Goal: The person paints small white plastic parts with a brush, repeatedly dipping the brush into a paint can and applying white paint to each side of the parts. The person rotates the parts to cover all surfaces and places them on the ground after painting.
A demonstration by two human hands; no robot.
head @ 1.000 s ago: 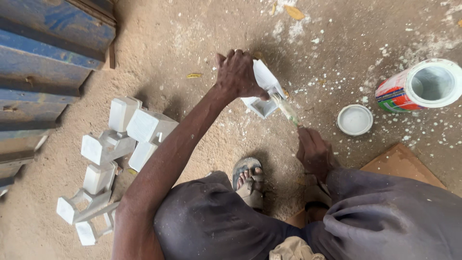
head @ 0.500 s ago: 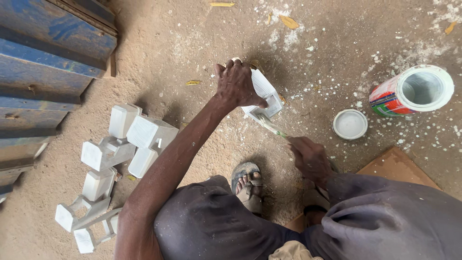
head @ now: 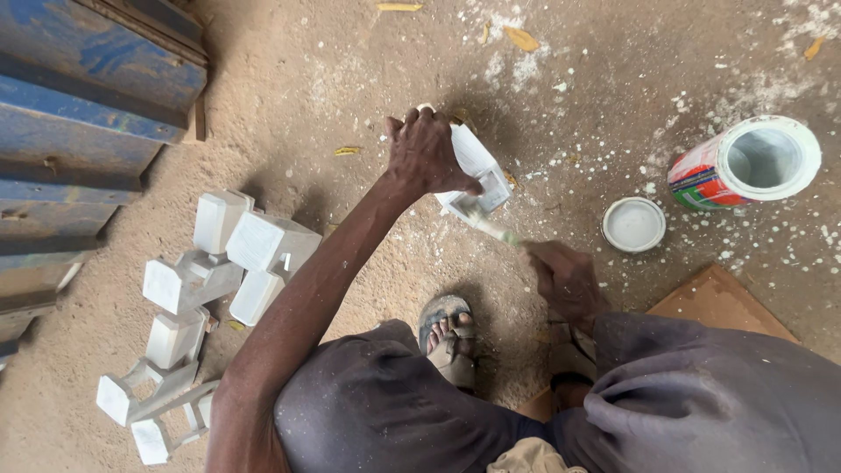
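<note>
A white-painted block (head: 474, 172), tilted on one corner, is sitting just above the centre of the frame on the sandy ground (head: 350, 96). The left hand (head: 427, 154) is gripping its upper end, fingers curled over the top edge and thumb pressing along the side, closed firmly on the block. A paintbrush (head: 492, 229) is touching the lower edge of the block, its bristle end lying against the white face. The right hand (head: 566, 278) is clamping the brush handle in a closed fist, just right of centre and a little below the block.

A sandalled foot (head: 448, 337) is resting on the ground below the block, between the person's knees in dark trousers (head: 701, 394). A round white lid (head: 633, 224) is lying flat to the right of the brush, near it but not touching. Further right, in the upper right of the frame, a paint can (head: 746, 163) is lying on its side with its open mouth facing the camera; white spatter is covering the ground around it. A brown board (head: 720, 302) is showing at the right, partly under the knee.

At the left of the frame a heap of white blocks (head: 206, 298) is lying, well apart from the hands. Blue-painted planks (head: 83, 105) are filling the upper left corner.
</note>
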